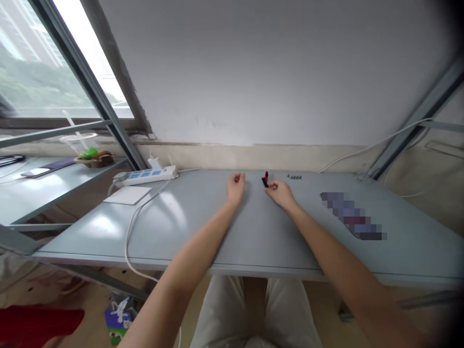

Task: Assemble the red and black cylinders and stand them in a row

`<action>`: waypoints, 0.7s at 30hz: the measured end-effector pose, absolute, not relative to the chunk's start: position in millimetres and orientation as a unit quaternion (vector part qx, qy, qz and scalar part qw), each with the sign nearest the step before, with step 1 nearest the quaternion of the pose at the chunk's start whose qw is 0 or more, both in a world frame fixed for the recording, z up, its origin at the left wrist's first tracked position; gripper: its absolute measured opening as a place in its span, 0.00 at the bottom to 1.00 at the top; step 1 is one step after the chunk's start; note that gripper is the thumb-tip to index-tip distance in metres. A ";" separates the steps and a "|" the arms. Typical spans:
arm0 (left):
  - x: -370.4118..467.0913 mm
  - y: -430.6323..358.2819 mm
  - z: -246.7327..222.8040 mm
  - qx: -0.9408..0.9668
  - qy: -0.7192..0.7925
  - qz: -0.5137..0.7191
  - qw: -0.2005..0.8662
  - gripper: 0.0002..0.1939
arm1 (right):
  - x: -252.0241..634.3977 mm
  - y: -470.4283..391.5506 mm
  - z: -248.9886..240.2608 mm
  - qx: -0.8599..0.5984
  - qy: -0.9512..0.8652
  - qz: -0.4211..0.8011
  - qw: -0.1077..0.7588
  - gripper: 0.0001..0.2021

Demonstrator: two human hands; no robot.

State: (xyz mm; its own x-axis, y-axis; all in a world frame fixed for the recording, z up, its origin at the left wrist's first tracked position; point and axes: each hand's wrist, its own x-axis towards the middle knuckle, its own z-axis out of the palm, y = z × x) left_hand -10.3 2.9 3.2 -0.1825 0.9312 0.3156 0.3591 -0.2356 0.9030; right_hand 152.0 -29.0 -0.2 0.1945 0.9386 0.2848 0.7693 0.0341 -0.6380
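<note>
My left hand point(235, 189) is raised a little over the grey desk point(250, 237), its fingers curled closed. A hint of dark red shows between the fingers, too small to name. To its right, my right hand point(282, 194) pinches a short black cylindrical piece point(265, 182) between thumb and finger. Just behind that piece is a small red cylindrical piece point(267, 175) with a dark end; I cannot tell whether the two touch. Several small metal pieces point(296, 177) lie in a row near the wall, beyond my right hand.
A white power strip point(150, 176) with plugs and a flat white square point(127, 195) sit at the left. A white cable point(130, 227) runs over the desk's front edge. A pixelated, phone-like slab point(351, 216) lies at right. Metal posts point(402, 101) flank the desk.
</note>
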 end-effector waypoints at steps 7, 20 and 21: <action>-33.9 20.8 -2.1 0.505 0.589 0.559 0.293 0.12 | 126.7 -7.7 4.2 -0.658 -0.640 0.200 0.343 0.03; -39.5 29.7 -8.8 0.460 0.564 0.609 0.315 0.07 | 82.9 36.0 -11.0 -0.691 -0.641 0.158 0.294 0.05; -39.5 29.3 -8.6 0.461 0.563 0.609 0.316 0.07 | 82.0 36.4 -12.0 -0.693 -0.642 0.153 0.291 0.05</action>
